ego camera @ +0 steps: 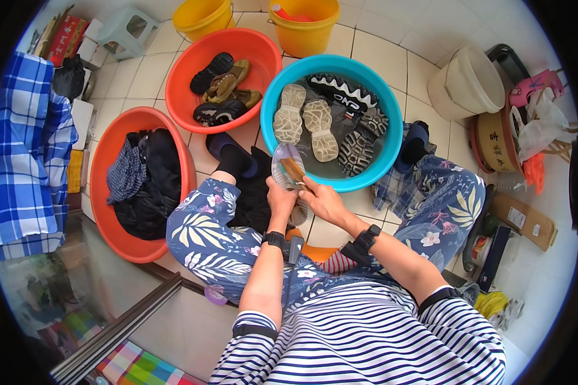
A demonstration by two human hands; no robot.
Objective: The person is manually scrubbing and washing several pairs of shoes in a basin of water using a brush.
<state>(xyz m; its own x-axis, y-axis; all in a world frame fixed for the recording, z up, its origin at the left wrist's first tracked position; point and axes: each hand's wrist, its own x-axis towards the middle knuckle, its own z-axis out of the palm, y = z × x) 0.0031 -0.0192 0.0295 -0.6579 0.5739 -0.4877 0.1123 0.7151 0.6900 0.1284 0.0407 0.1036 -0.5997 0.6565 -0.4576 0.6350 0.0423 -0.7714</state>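
Near the rim of a blue plastic basin [395,144], my left hand [283,199] holds a light-coloured shoe [280,156] around its middle. My right hand [321,199] grips a wooden-backed brush [293,169], which lies against the shoe. The brush's bristles are mostly hidden. Inside the basin, in water, lie two beige shoe soles turned up, the left one [289,113] and the right one [320,130], beside a black sneaker with a white zigzag sole edge [342,91] and another with a lugged dark sole [356,153].
A red basin [171,86] with several brown and black shoes stands at the upper left. Another red basin [98,192] holds dark clothes [149,192]. Two yellow buckets, left [202,19] and right [304,38], stand behind. A whitish bucket [465,84] is at the right. Dark cloth [253,207] lies between my legs.
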